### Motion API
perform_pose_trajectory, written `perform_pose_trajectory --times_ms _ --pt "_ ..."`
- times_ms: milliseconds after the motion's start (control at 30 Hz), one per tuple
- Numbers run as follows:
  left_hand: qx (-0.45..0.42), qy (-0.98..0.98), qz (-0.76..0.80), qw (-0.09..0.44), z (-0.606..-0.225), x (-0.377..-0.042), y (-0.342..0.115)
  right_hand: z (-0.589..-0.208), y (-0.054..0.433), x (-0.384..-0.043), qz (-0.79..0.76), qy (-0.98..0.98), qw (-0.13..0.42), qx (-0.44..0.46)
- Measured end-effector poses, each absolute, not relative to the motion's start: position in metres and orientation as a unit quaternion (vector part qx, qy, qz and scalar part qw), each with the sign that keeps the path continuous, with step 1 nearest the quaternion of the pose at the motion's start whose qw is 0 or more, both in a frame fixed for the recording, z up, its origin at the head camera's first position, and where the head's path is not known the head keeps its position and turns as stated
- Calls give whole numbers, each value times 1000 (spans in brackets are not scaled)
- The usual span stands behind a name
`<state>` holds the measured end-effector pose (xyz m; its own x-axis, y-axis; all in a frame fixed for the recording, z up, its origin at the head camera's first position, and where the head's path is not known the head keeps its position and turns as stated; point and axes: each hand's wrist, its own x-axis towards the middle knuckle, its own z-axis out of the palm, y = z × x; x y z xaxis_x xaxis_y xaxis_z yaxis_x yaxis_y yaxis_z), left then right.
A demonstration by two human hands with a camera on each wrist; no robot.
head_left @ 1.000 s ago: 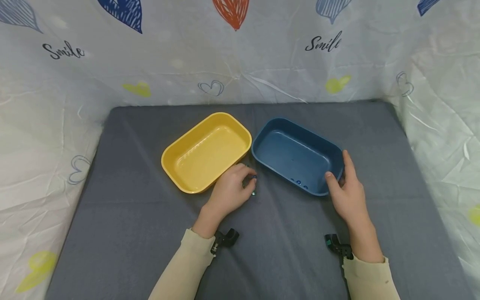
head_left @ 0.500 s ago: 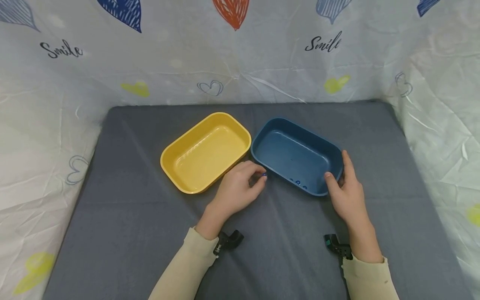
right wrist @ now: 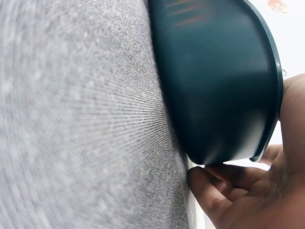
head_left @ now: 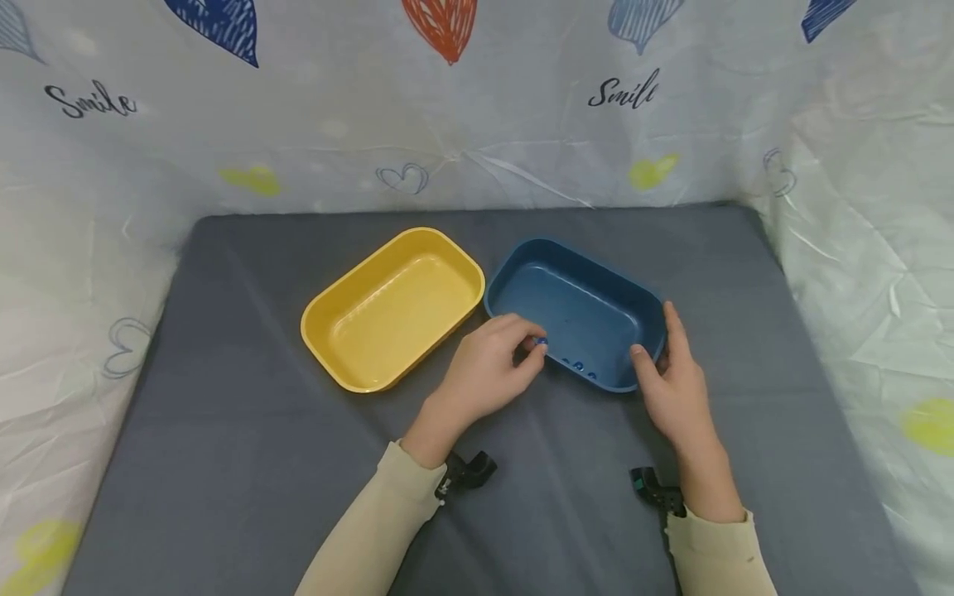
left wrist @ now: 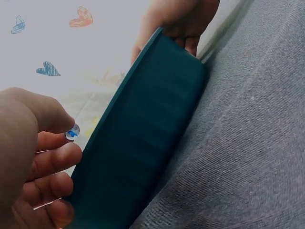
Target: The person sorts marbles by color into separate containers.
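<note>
My left hand [head_left: 488, 368] pinches a small clear marble [left wrist: 72, 132] with blue inside between thumb and forefinger; its other fingers are curled. It is over the near rim of a blue rectangular tray [head_left: 596, 277]. Inside that tray, a few small blue marbles [head_left: 578, 366] lie along the near wall. My right hand [head_left: 676, 393] holds the tray's right end, the thumb at the near rim and the fingers around the outer wall. In the right wrist view, fingertips [right wrist: 200, 179] are low against the outside of the tray, near the cloth.
A yellow rectangular tray [head_left: 356, 290] stands to the left, its corner close to the blue tray. Both rest on a table with a grey cloth [head_left: 246, 463]. Behind the table hangs a white printed curtain [head_left: 492, 108].
My left hand has moved right and slightly up with the marble, from the cloth between the trays to the blue tray's near rim. The right hand keeps its hold; the view has shifted slightly.
</note>
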<state>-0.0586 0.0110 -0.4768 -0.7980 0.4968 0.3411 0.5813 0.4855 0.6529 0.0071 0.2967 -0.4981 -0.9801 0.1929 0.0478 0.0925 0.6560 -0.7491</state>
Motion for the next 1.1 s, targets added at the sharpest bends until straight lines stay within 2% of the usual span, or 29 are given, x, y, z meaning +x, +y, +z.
perform_pose_trajectory --times_ms 500,1100 --pt "-313 -858 -406 38 -473 -59 19 -497 296 7 413 -905 62 -80" --pt "-326 -872 -361 57 -471 -64 28 -497 297 7 414 -904 65 -82"
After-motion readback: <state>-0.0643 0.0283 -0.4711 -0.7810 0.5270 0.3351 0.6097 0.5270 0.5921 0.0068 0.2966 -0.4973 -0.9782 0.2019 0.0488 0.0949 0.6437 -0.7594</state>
